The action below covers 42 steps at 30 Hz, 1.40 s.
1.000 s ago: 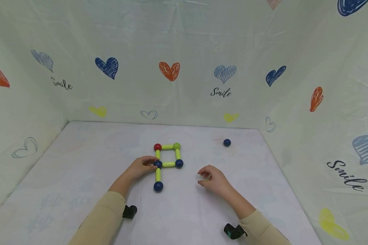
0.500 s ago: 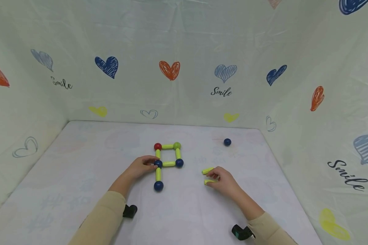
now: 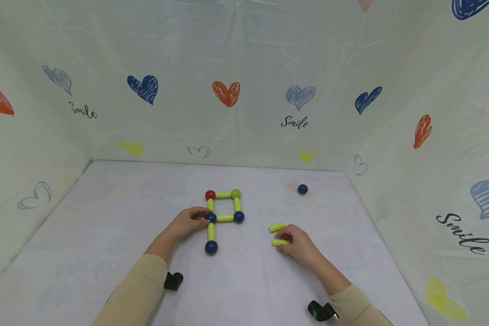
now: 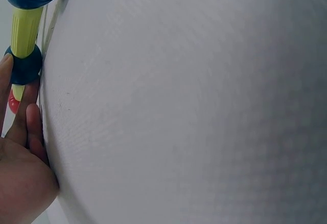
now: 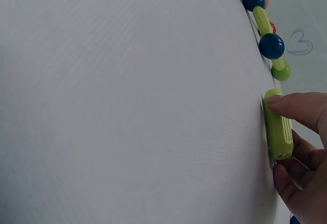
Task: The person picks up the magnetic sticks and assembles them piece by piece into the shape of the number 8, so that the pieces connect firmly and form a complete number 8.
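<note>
A flat frame of yellow-green magnetic rods (image 3: 225, 218) and balls lies mid-table: a square with a red ball (image 3: 210, 194), a green ball (image 3: 236, 194) and two blue balls at its corners. One more rod runs toward the near edge and ends in a blue ball (image 3: 211, 247). My left hand (image 3: 189, 222) pinches the square's near-left blue ball (image 4: 26, 67). To the right of the frame, my right hand (image 3: 299, 244) has thumb and curled fingers around a loose yellow-green rod (image 5: 279, 127). A second loose rod (image 3: 277, 227) lies just beyond it.
A single blue ball (image 3: 303, 189) sits at the back right of the white table (image 3: 126, 194). White cloth walls (image 3: 261, 59) printed with hearts stand behind and at the sides. A dark wrist camera (image 3: 322, 311) hangs under the right sleeve.
My right hand has drawn back to the right and nearer the body, bringing the two loose rods into sight. My left hand stays on the blue ball, and the frame has not moved.
</note>
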{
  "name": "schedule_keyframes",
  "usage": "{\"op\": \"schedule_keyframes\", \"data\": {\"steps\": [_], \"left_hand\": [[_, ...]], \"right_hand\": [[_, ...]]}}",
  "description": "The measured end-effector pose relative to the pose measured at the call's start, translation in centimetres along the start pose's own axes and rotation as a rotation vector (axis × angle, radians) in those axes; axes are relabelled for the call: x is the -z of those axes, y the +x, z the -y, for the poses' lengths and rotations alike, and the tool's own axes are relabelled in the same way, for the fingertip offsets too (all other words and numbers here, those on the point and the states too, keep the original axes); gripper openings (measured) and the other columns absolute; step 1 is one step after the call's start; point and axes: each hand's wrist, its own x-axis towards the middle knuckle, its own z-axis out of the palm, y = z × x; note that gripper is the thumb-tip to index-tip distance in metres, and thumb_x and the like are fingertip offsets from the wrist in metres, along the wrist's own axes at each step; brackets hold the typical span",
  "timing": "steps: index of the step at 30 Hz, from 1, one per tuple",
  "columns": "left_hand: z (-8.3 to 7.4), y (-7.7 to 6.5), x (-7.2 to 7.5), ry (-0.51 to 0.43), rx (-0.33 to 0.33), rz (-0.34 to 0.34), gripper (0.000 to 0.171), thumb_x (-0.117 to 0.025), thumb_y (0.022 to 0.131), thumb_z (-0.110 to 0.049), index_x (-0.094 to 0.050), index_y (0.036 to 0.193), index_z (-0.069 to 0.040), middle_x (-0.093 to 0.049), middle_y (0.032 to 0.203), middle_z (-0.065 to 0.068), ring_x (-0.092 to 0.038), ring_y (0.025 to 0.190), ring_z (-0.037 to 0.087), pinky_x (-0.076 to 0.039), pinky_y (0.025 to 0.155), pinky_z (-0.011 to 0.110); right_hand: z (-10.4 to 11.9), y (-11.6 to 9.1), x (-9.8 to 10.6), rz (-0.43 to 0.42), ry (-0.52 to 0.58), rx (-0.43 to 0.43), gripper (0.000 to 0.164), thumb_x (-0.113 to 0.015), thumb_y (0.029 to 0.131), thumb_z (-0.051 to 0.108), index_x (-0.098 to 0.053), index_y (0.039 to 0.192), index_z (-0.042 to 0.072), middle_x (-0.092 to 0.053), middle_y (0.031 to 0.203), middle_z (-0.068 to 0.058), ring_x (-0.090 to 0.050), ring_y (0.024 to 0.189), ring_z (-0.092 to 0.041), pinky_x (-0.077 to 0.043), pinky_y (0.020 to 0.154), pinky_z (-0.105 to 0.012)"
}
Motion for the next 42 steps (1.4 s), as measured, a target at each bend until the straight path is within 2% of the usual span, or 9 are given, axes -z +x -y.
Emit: {"op": "schedule_keyframes", "data": {"steps": [17,24,37,42], "left_hand": [[-0.2,0.1,0.1,0.0,-0.005,-0.011,0.035,-0.07,0.09,-0.015,-0.066,0.125,-0.011,-0.062,0.121,0.009,-0.052,0.107,0.026,-0.044,0.093,0.043],[-0.1,-0.1,0.1,-0.003,-0.023,0.002,0.035,-0.07,0.091,-0.015,-0.066,0.125,-0.01,-0.061,0.124,0.012,-0.053,0.109,0.028,-0.044,0.095,0.045],[0.1,-0.1,-0.1,-0.015,0.0,-0.013,0.034,-0.07,0.091,-0.015,-0.066,0.124,-0.011,-0.061,0.121,0.009,-0.052,0.106,0.027,-0.044,0.092,0.043],[0.0,-0.1,-0.1,-0.013,0.003,-0.015,0.034,-0.07,0.091,-0.015,-0.067,0.124,-0.011,-0.062,0.12,0.009,-0.052,0.106,0.026,-0.044,0.092,0.043]], "right_hand": [[0.2,0.4,-0.2,0.0,-0.007,0.006,0.02,-0.079,0.079,0.003,-0.069,0.093,0.012,-0.059,0.09,0.005,-0.055,0.085,-0.012,-0.049,0.077,-0.034],[0.7,0.5,-0.6,0.006,-0.001,0.069,0.018,-0.08,0.079,0.006,-0.07,0.093,0.013,-0.059,0.09,0.006,-0.055,0.084,-0.012,-0.049,0.074,-0.031],[2.8,0.7,-1.1,0.066,0.044,0.11,0.017,-0.077,0.083,0.006,-0.07,0.097,0.012,-0.058,0.089,0.005,-0.053,0.083,-0.015,-0.048,0.071,-0.029],[3.4,0.7,-1.4,0.085,0.03,0.15,0.015,-0.076,0.084,0.007,-0.071,0.097,0.014,-0.058,0.089,0.007,-0.054,0.084,-0.014,-0.048,0.072,-0.029]]}}
